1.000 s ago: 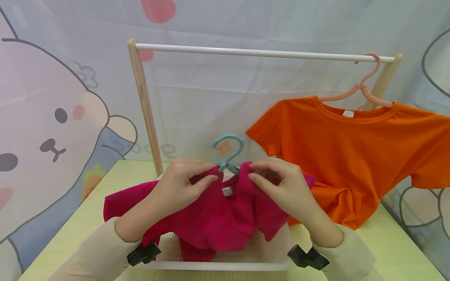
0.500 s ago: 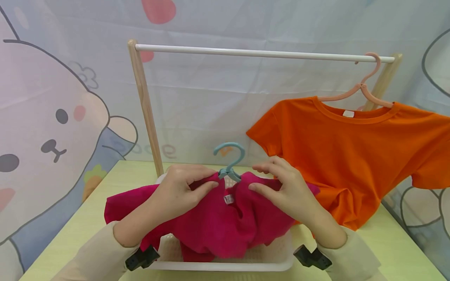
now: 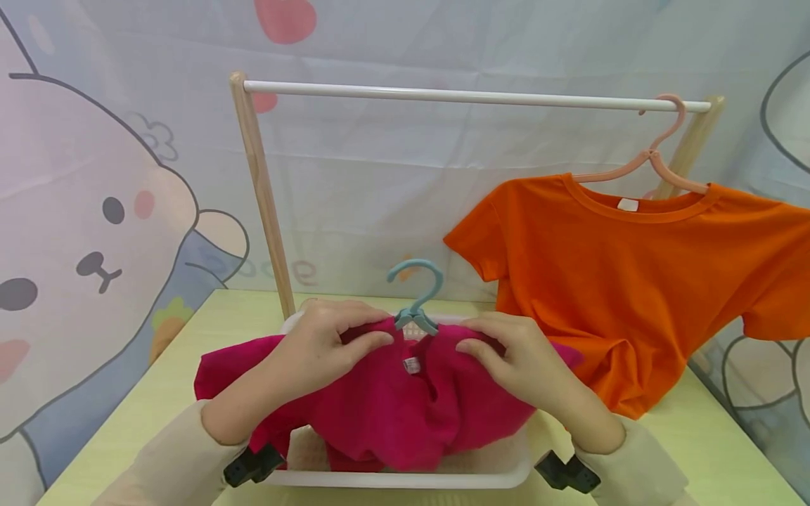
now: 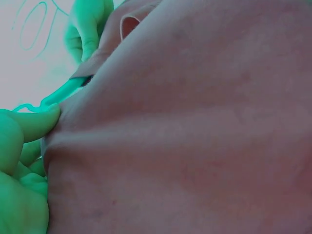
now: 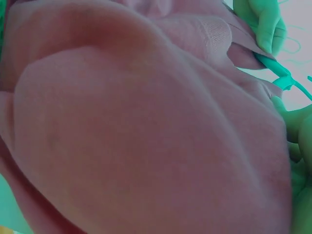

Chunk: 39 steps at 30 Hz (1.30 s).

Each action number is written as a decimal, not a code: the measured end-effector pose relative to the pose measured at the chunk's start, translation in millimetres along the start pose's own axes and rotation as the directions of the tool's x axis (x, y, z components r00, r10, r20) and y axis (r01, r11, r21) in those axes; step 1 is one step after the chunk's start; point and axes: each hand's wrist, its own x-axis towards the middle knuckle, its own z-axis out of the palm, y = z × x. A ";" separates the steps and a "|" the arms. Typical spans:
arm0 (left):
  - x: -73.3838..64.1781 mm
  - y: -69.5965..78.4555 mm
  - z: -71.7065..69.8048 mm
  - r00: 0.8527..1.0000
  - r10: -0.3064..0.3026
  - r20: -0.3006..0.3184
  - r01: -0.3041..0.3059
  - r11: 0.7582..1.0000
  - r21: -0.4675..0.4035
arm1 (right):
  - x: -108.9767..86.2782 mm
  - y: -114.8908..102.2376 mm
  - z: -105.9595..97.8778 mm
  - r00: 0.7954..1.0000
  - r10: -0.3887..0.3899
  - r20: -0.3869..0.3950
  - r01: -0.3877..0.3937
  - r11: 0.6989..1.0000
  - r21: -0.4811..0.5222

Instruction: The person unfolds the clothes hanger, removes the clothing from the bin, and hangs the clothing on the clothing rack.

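A magenta T-shirt (image 3: 380, 400) is spread on a light blue hanger (image 3: 415, 313), whose hook sticks up above the neckline. My left hand (image 3: 325, 344) pinches the shirt's left shoulder between thumb and fingers, close beside the hanger's neck. At the other shoulder my right hand (image 3: 522, 358) grips the cloth, thumb in front and fingers behind. The hanger's arms are mostly hidden under the fabric. In the left wrist view the shirt (image 4: 180, 126) fills most of the frame, with the left thumb pressed on its edge. The right wrist view shows the shirt (image 5: 146, 126) draping in loose folds.
A white basket (image 3: 405, 480) stands under the shirt on the pale yellow table (image 3: 190, 365). Behind it rises a rack with a white rod (image 3: 443, 93) and wooden posts. An orange T-shirt (image 3: 620, 274) hangs from the rod's right end on a pink hanger (image 3: 652, 154).
The magenta shirt and hanger have moved slightly down. My right hand loosened its fingers from the shoulder, then took hold of it again a little farther out. The left hand keeps its pinch.
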 end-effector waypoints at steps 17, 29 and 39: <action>-16.3 -10.5 -33.7 0.984 -0.153 0.091 0.145 0.985 0.090 | -11.4 8.2 -18.6 0.994 0.070 -0.084 -0.069 0.997 0.016; -23.0 -15.3 -32.0 0.990 -0.128 0.059 0.120 0.985 0.123 | -11.7 7.6 -22.4 0.995 0.073 -0.065 -0.072 0.997 0.010; -24.9 -20.5 -36.7 0.999 -0.044 -0.019 0.047 0.986 0.161 | -12.5 7.9 -37.8 0.996 0.070 -0.060 -0.074 0.995 -0.072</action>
